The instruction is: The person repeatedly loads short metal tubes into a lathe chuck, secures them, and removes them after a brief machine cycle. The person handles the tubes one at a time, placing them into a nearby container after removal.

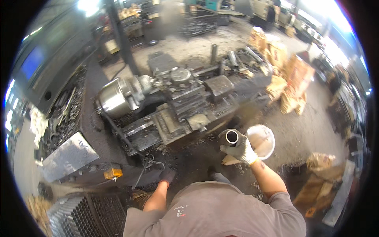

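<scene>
Gritty shop floor (321, 114); nr metal lathe (179, 100) I see R hand (242, 150) gripping round tube (232, 142); L hand (167, 175), can't tell its grip.

Silver-grey tube (231, 130), white bucket (269, 138), orange-yellow box (113, 173)

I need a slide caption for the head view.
A gloved right hand holds a metal tube near a white bucket, in front of a lathe.
</scene>
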Action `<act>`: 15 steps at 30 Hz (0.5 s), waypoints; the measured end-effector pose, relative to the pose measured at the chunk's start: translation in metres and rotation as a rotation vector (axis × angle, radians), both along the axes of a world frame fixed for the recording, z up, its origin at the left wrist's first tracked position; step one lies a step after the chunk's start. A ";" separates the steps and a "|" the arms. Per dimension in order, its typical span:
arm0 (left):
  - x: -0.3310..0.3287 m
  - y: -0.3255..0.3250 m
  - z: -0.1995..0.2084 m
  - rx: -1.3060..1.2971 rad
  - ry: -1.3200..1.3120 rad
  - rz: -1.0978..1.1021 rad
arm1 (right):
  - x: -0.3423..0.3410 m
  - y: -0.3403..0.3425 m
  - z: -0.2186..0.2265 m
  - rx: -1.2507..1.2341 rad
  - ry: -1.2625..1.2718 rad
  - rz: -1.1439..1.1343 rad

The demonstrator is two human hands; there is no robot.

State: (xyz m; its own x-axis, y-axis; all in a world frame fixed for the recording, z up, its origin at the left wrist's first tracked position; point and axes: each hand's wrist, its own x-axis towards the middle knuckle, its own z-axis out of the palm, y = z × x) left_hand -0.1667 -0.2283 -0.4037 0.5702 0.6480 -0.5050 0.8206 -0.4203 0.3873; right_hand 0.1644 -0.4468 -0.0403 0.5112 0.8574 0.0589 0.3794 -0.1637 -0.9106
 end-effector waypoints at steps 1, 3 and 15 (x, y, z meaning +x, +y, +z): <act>-0.039 0.003 -0.022 -0.060 -0.136 0.288 | 0.009 0.025 -0.002 0.040 -0.110 0.049; -0.113 -0.002 -0.043 -0.078 0.281 0.099 | 0.028 0.070 -0.009 0.012 -0.135 0.131; -0.122 -0.046 0.102 0.668 -0.314 1.875 | 0.123 0.196 -0.023 -0.230 -0.410 0.589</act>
